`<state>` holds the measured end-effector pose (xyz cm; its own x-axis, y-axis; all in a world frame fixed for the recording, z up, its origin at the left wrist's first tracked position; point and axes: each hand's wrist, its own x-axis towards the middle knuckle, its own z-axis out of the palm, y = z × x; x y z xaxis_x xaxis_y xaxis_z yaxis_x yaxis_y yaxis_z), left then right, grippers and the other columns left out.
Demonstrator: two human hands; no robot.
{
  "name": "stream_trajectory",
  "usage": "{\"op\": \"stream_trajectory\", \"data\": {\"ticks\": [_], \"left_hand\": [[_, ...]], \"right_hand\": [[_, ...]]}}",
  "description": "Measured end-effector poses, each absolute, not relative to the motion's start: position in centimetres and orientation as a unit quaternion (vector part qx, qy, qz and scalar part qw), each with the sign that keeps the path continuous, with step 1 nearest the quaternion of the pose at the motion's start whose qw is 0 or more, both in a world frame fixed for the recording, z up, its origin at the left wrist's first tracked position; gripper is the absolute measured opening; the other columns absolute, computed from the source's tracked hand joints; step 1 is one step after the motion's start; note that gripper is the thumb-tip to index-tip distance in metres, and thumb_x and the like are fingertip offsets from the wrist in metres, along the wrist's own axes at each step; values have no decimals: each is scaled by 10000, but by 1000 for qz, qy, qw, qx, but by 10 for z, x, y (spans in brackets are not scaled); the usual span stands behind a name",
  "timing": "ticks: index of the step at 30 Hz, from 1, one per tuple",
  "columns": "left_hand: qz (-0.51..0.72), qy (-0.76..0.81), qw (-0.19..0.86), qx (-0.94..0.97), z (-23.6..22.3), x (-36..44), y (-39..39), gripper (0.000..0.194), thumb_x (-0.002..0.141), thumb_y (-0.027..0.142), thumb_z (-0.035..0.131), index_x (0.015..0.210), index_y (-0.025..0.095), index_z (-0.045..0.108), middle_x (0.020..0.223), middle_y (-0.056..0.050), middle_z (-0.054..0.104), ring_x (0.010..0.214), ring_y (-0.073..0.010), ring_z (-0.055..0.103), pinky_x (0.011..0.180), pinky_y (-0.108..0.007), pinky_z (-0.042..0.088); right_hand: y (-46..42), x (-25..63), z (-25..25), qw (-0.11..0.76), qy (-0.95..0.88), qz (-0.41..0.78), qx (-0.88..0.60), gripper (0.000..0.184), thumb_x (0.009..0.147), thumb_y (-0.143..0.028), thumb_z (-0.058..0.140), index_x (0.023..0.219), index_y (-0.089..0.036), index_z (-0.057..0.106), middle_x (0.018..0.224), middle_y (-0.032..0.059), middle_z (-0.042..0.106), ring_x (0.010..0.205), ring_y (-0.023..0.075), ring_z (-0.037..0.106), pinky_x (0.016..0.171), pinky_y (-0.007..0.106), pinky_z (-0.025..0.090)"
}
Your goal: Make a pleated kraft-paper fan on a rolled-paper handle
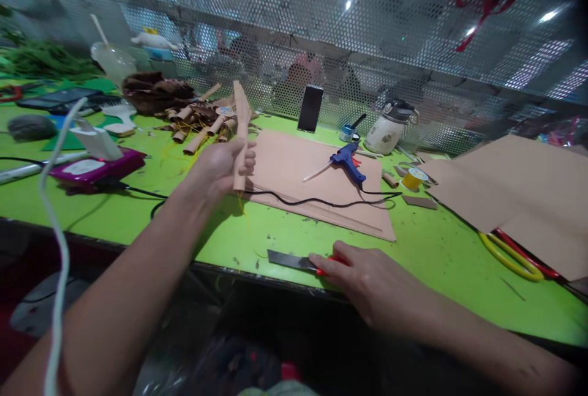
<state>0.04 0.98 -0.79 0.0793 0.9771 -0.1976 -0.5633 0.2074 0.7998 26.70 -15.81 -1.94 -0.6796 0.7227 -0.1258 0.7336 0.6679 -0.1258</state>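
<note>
My left hand (225,166) is closed around a long brown paper roll (242,120), held upright at the left end of a brown cardboard sheet (285,166). A thin yellow thread (245,215) hangs below the roll. Near the front table edge, my right hand (367,276) grips a knife (291,259) by its red handle, its dark flat blade pointing left. On the cardboard lies a blue glue gun (348,162) with a clear glue stick in it; its black cord runs across the sheet.
Several paper rolls (197,139) with yellow thread lie at the back left. A purple power box (98,166) sits at left. To the right are a yellow thread spool (414,179), a white bottle (388,130), large cardboard sheets (514,188) and yellow-handled scissors (509,258). A phone (311,108) leans at the back.
</note>
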Motion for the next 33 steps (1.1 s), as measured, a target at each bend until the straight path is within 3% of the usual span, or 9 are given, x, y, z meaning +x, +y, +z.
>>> {"op": "stream_trajectory", "data": {"ticks": [5, 11, 15, 25, 33], "left_hand": [[560, 378, 683, 277, -7, 2, 9, 188, 935, 134, 360, 891, 100, 539, 501, 9, 464, 339, -70, 413, 284, -117, 296], [560, 384, 680, 276, -6, 1, 8, 191, 940, 143, 355, 895, 110, 537, 501, 10, 463, 349, -75, 424, 283, -115, 295], [558, 389, 678, 278, -4, 4, 5, 198, 940, 135, 353, 887, 108, 541, 488, 15, 457, 344, -70, 408, 283, -114, 294], [559, 398, 670, 283, -3, 5, 3, 209, 936, 118, 334, 885, 110, 537, 469, 18, 451, 341, -73, 408, 281, -117, 287], [553, 396, 675, 286, -4, 5, 3, 196, 935, 124, 349, 888, 109, 538, 490, 7, 469, 352, -71, 423, 287, -112, 294]], "right_hand": [[-119, 255, -23, 14, 899, -33, 436, 368, 958, -245, 412, 1321, -273, 465, 907, 60, 533, 638, 138, 435, 547, 266, 202], [-137, 273, -15, -11, 902, -108, 418, 410, 939, -196, 451, 1339, -288, 445, 928, 47, 521, 688, 139, 468, 576, 256, 255], [-169, 280, -10, 15, 910, -144, 389, 408, 946, -182, 430, 1338, -296, 434, 902, 37, 512, 680, 136, 454, 585, 265, 252], [-161, 264, -11, 51, 932, -100, 343, 408, 935, -195, 442, 1332, -289, 433, 881, 28, 516, 639, 139, 412, 549, 296, 188], [-162, 264, -24, 24, 942, -62, 328, 569, 857, -131, 491, 1390, -277, 354, 917, 47, 513, 682, 158, 406, 558, 305, 183]]}}
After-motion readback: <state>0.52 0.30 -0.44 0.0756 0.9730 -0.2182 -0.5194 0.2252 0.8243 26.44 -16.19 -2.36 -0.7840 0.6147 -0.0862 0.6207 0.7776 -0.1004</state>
